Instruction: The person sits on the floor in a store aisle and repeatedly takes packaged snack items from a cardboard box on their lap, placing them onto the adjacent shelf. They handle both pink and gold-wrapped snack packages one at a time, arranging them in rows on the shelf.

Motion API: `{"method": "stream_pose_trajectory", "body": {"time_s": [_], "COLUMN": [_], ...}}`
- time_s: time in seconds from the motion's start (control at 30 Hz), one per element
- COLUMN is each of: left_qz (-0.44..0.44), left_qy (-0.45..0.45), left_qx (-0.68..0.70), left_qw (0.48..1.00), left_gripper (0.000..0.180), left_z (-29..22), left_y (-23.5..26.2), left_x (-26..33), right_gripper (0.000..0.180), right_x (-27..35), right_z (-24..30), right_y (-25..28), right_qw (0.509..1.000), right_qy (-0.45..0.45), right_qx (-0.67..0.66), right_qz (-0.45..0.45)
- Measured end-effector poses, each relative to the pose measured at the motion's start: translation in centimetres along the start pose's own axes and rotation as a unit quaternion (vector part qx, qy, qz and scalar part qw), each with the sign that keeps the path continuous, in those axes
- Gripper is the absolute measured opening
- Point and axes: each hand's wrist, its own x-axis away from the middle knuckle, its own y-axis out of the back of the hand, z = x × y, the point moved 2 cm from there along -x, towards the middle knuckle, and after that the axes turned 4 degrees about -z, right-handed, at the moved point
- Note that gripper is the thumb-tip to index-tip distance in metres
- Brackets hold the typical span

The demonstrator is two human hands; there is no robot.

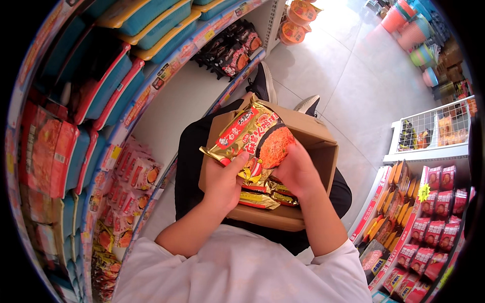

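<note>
Both hands on one instant noodle packet (255,139), gold and red, held just above the open cardboard box (323,151) on the person's lap. Left hand (222,184) fingers clamped on the packet's lower left edge, thumb on top; right hand (297,171) fingers closed on its right edge. Inside the box: at least three more gold packets (262,194) visible (rest hidden under the hands). Left, the empty white shelf (177,101) sits close beside the box, wide open between its blue edges. Right, white floor (343,76) free up to the red-packet rack (429,222). Two black shoes (262,83) ahead.
</note>
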Motion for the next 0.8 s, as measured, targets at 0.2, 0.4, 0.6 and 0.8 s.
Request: {"method": "stream_pose_trajectory", "body": {"time_s": [0.2, 0.4, 0.6, 0.8], "left_qz": [0.041, 0.005, 0.029, -0.110], "left_qy": [-0.023, 0.013, -0.045, -0.070], "left_qx": [-0.049, -0.042, -0.061, -0.078], "left_qw": [0.998, 0.999, 0.997, 0.988], "left_gripper": [0.056, 0.055, 0.048, 0.044], "left_z": [0.1, -0.4, -5.3, -9.4], "left_y": [-0.1, -1.2, 2.9, 7.8], "left_x": [0.9, -0.2, -3.3, -8.7], "right_gripper": [0.063, 0.053, 0.034, 0.025], "right_x": [-0.2, -0.8, -0.1, -0.4], "right_z": [-0.6, -1.0, -0.1, 0.7], "right_y": [-0.8, -1.1, 0.2, 0.1], "right_qw": [0.997, 0.995, 0.994, 0.981], "right_qy": [0.023, 0.049, 0.033, 0.024], "right_qx": [-0.011, -0.027, -0.008, 0.105], "right_qz": [-0.072, -0.086, -0.105, -0.161]}}
